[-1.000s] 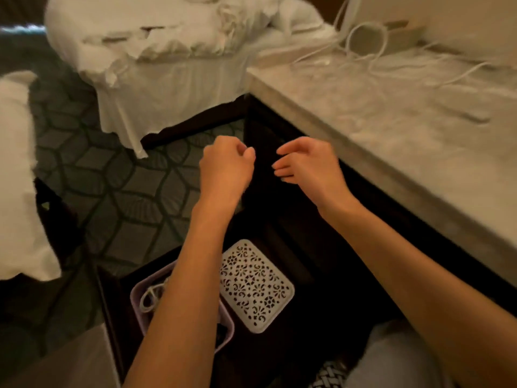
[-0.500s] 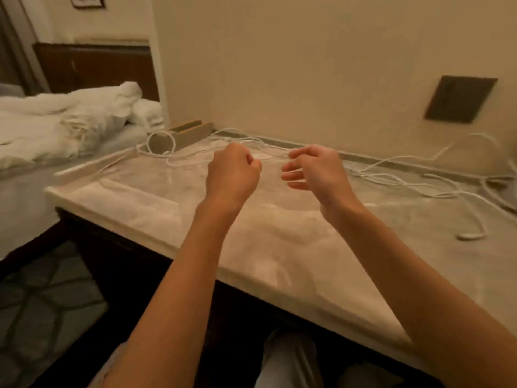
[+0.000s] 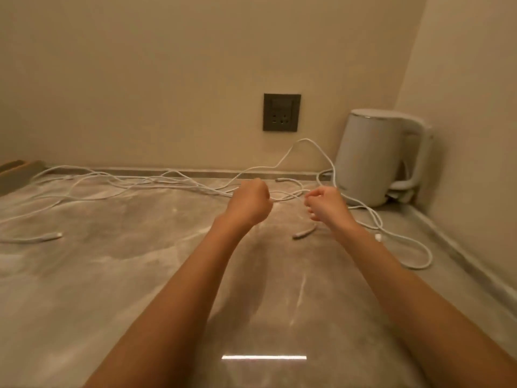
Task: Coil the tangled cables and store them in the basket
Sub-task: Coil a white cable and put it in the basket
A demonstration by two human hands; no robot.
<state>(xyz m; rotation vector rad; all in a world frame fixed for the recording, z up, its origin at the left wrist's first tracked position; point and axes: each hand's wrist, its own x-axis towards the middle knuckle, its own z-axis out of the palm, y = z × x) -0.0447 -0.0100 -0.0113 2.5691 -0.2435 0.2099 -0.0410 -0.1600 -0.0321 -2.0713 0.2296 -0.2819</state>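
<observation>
Several thin white cables (image 3: 156,182) lie tangled across the back of the marble counter (image 3: 117,275), with loose plug ends (image 3: 303,233) pointing toward me. My left hand (image 3: 249,204) is curled into a fist just in front of the tangle. My right hand (image 3: 326,205) hovers beside it with loosely bent fingers. Strands of cable (image 3: 286,196) run between the two hands, and I cannot see either hand gripping one. The basket is out of view.
A white electric kettle (image 3: 375,158) stands in the back right corner with a cable looping around its base. A dark wall socket (image 3: 281,112) sits above the counter. A wooden box corner (image 3: 14,166) shows at the far left. Walls close off the back and right.
My view has swung up from the floor basket and right along the counter to the kettle corner. Both hands kept their posture and now hover right at the tangled cables.
</observation>
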